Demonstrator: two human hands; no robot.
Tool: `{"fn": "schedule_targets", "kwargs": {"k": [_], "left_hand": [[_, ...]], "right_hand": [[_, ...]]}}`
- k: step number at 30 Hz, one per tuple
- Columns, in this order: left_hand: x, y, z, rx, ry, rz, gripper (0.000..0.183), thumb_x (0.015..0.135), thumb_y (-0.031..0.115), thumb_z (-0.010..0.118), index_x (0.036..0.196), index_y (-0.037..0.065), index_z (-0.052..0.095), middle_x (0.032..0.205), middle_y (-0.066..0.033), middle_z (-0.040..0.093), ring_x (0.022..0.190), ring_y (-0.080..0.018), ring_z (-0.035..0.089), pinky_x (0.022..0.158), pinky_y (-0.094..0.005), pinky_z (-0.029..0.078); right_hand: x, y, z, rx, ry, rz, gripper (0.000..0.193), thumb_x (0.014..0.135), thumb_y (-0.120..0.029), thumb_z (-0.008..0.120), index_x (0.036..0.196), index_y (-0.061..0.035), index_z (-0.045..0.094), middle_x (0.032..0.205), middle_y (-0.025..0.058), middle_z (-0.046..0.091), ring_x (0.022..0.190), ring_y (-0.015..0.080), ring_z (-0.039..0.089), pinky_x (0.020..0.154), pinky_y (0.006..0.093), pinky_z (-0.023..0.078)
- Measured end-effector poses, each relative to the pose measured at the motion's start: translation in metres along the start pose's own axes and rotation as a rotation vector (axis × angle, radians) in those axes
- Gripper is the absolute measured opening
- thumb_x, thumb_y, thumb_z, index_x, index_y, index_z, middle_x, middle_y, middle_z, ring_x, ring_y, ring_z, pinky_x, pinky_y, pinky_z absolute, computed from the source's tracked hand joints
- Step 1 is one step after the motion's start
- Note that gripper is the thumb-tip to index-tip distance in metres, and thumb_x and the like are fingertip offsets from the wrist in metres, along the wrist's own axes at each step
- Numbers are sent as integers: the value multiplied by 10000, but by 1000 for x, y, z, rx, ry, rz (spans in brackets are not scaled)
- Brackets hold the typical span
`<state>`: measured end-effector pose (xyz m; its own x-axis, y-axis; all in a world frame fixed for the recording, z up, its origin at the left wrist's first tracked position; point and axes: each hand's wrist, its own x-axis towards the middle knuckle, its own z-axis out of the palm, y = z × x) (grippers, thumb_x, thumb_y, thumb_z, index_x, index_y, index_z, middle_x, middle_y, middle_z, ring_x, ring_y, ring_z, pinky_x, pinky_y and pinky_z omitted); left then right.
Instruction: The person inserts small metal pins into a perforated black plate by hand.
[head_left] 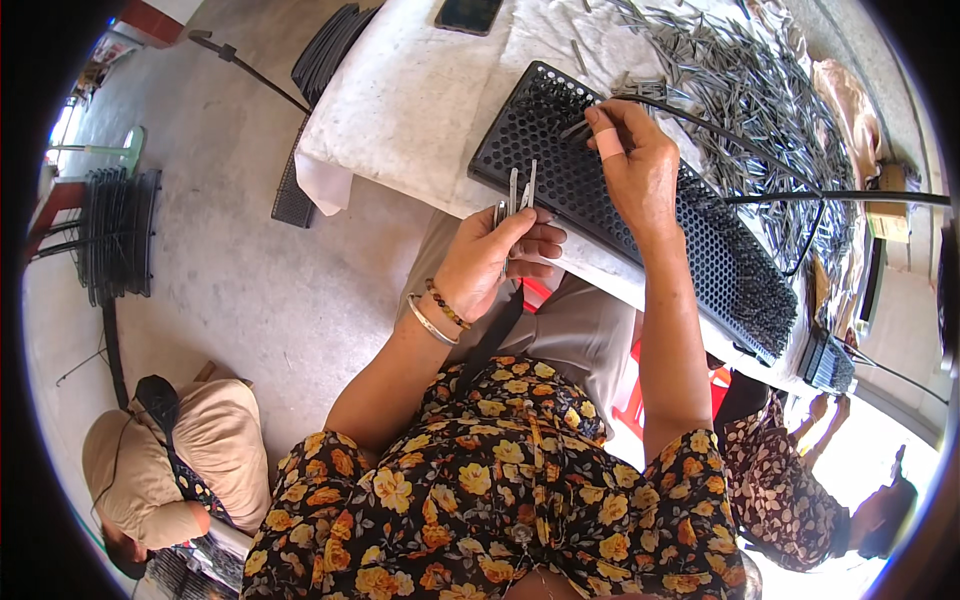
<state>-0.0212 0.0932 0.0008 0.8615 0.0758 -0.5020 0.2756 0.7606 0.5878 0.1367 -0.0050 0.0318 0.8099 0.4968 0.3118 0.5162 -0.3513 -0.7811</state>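
Note:
My left hand (478,258) is closed round a few thin grey strips (514,190), which stick up past the thumb beside the front edge of a black tray. This long tray (505,150) is perforated with round holes and lies slantwise along the table's near edge. Over its far part, my right hand (640,165) pinches a small thin grey strip (574,130) between thumb and fingers; a pale band wraps one finger. Dark pieces stand packed in the holes at the tray's right end (760,310) and near its far left edge.
A large heap of loose grey strips (740,110) covers the table's right side, crossed by black rods (840,198). A dark phone (468,14) lies at the back of the white-covered table (400,110). Co-workers sit at lower left (190,450) and lower right (790,480).

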Motion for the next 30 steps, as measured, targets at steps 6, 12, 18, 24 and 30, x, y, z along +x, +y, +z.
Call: {"fn": "schedule_targets", "kwargs": {"k": [6,12,18,24,30], "left_hand": [[-1,0,0,23,1,11,268,935,253,507,1064,26,570,954,-116,651,818,-160,630,653,-313,534],[1,-2,-1,52,-15,41,278,930,271,523,1062,32,575,943,-104,651,813,-150,627,634,-306,531],[-2,1,2,81,-25,66,273,931,270,521,1060,36,578,936,-94,648,805,-140,620,627,-298,528],[-2,2,4,72,-34,50,281,931,274,521,1063,34,584,922,-83,646,793,-133,613,622,-289,521],[-1,1,4,75,-26,54,288,929,276,523,1062,29,587,918,-86,648,790,-135,615,622,-288,520]], "right_hand": [[0,2,3,-139,-2,-236,119,798,-103,654,865,-5,654,807,116,623,647,268,609,604,338,485],[-2,-3,6,-233,-10,-231,132,784,-128,675,866,-25,673,862,113,620,719,288,616,635,349,495],[-5,4,5,-169,-4,-245,138,787,-132,676,880,-30,679,862,109,620,736,288,620,650,345,497],[-5,8,11,-164,40,-257,135,794,-130,672,890,-36,681,864,106,622,735,286,622,649,343,495],[-8,5,13,-195,58,-226,136,792,-136,675,891,-43,685,863,97,624,730,279,625,637,341,493]]}}
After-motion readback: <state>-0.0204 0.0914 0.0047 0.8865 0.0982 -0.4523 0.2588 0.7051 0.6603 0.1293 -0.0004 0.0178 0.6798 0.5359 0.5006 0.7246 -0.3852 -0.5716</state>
